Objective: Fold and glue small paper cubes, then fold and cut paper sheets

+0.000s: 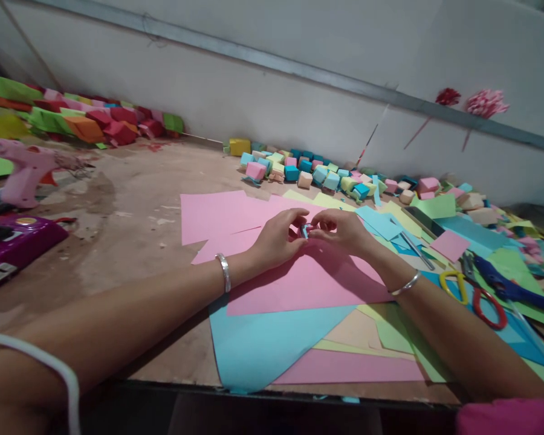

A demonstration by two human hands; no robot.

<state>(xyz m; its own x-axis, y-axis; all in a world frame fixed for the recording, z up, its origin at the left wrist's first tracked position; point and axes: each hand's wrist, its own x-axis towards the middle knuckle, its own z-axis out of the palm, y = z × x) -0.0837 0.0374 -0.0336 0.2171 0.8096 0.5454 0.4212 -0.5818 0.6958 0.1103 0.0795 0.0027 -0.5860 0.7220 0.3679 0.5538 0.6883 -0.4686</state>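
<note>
Pinching a small paper piece [304, 230] above the pink sheet [308, 284], left hand [276, 241] and right hand [344, 232] both clamp it; edges should probably align before creasing.

Tabletop [131, 229]: bare board, matt, rough, stained and scuffed.

Pink sheet [308, 278] and blue sheet [263, 344]: thin paper, smooth, matt, with flat uncreased faces.

Small folded piece [304, 230], pinched between left hand [276, 238] and right hand [344, 232]: looks like the same matt paper; too small to tell more.

Paper cubes [326, 175]: folded coloured paper, matt, with sharp creased edges.

Bangles on the left wrist [225, 272] and right wrist [405, 285]: polished silver-coloured metal, glossy.

Glue gun [25, 169]: pink moulded plastic, smooth, with a low sheen.

Purple case [18, 244]: hard plastic, glossy, with bright reflections on top.

Scissors [480, 290]: smooth plastic handle loops in yellow and red.
</note>
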